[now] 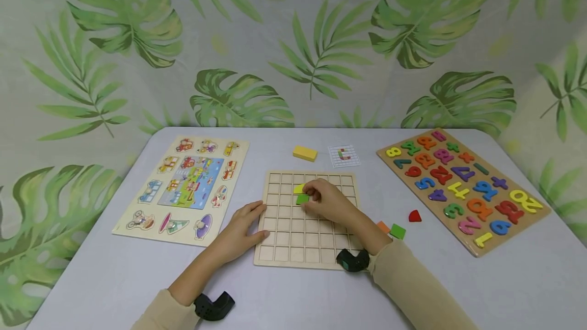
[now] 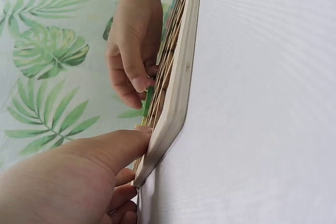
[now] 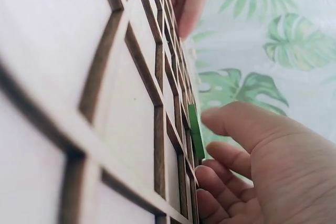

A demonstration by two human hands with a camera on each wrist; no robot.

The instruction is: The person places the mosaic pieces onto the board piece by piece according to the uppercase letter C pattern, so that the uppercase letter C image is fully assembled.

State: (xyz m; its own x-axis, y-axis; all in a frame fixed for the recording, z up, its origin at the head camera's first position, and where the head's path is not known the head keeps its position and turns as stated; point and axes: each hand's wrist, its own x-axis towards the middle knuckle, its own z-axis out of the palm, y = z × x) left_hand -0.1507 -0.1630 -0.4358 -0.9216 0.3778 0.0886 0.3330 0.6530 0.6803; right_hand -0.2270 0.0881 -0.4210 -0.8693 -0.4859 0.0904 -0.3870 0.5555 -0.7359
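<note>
— Where are we in this? We see our right hand (image 1: 327,201) over the pale wooden grid board with square cells (image 1: 293,248), its fingertips pinching a small green square tile (image 1: 302,199) that sits in a cell in the board's far-left part, just near of a small yellow square tile (image 1: 298,188) already lying in the grid.

— So we judge the step to be seating the green tile. Our left hand (image 1: 243,230) lies with relaxed fingers on the tabletop (image 1: 293,299), thumb and fingertips pressed on the board's left edge, steadying it and gripping nothing.

— And next?

— We'd say the tile needs pressing flat into its cell; from the right wrist view its edge stands a little proud. Then another piece: a green tile (image 1: 397,231), an orange one (image 1: 382,226) and a red one (image 1: 415,216) wait on the right, a yellow block (image 1: 304,153) farther off.
</note>
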